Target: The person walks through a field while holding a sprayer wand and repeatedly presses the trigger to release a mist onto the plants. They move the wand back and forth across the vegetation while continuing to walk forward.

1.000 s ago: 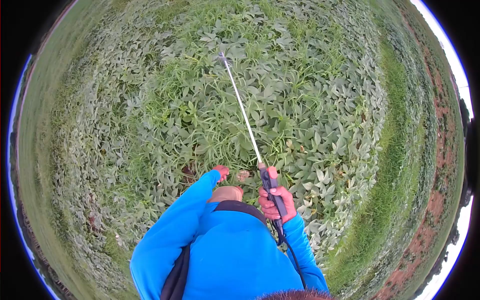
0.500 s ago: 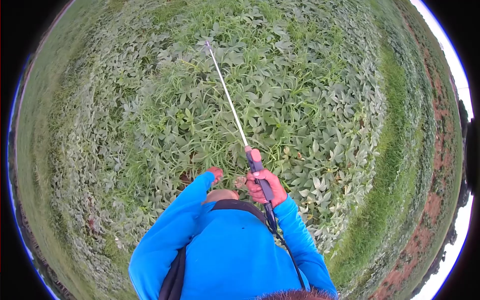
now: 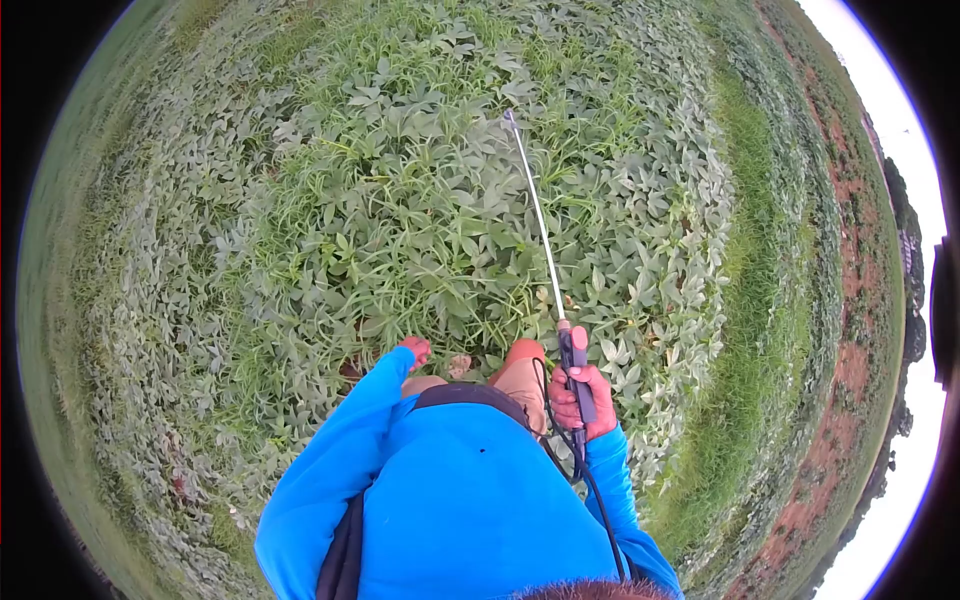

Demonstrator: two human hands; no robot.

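Observation:
My right hand is wrapped round the dark grey handle of a spray lance, the thumb lying across it. The handle has a pinkish-orange top. The thin pale tube points forward over the leaves, its tip far ahead and slightly left of the handle. A black hose loops from the handle's lower end back along my right arm. My left hand is low in front of my left thigh, close to the plants. Its fingers look curled; whether anything is inside them is hidden.
Dense broad-leaved plants mixed with grass fill the ground ahead and around my legs. To the right run a grassy strip and bare reddish soil. A dark strap hangs at my left side.
My right hand and the spray lance have swung right, the lance tip moving right and slightly nearer. My right knee has come into view. The left hand has shifted slightly left.

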